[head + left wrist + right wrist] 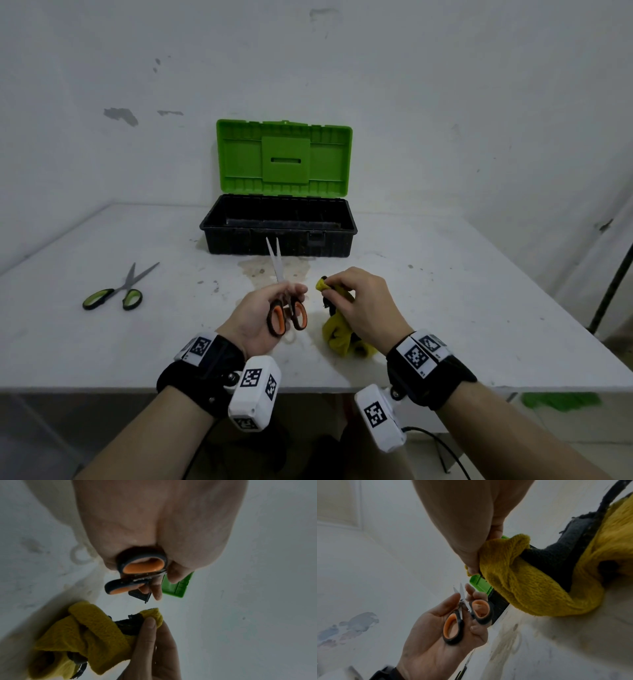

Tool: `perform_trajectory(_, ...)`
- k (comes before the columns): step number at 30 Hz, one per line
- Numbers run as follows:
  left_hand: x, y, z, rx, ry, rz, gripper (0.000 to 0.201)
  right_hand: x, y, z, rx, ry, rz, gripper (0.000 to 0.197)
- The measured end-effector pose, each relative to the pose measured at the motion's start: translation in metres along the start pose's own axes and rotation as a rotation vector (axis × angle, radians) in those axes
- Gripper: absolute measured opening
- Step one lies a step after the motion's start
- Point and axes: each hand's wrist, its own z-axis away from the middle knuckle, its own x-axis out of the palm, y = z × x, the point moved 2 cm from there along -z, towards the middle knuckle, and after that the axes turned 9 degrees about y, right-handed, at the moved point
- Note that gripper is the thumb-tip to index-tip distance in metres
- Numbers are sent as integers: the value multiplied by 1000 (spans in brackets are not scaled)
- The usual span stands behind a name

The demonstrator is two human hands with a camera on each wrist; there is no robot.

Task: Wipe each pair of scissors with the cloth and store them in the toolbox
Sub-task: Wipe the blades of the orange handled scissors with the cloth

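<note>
Table (445, 308) with open toolbox (277, 224) at far centre; nothing is visible inside it, so neither pair appears stored. Green scissors (116, 291) lie untouched at left. Cloth (337, 329), pinched in the right hand (363, 305), is just right of the orange scissors (286, 301) and apart from them; the left hand (263, 315) clasps their handles, blades slightly parted, pointing far. Wiping looks pending.

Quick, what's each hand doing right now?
Left hand: holding the orange scissors by the handles.
Right hand: fingers pinching the yellow cloth.
</note>
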Motion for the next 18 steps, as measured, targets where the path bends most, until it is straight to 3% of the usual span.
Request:
perform_trajectory(4,-3,0,-2,48,28,-64,35,1,0,-1,1,-1,-4,10)
perform_trajectory(8,-5,1,0,224,112,-480,24,3,1,-2,7,-5,-2,11)
perform_trajectory(13,-15,3,-5,374,274,-698,11,5,2,-2,7,-13,5,12)
perform_trajectory(16,-25,2,-14,395,346,-984,31,5,2,-3,14,-14,2,12)
perform_trajectory(18,-23,4,-14,417,331,-974,30,5,2,-3,10,-19,2,12)
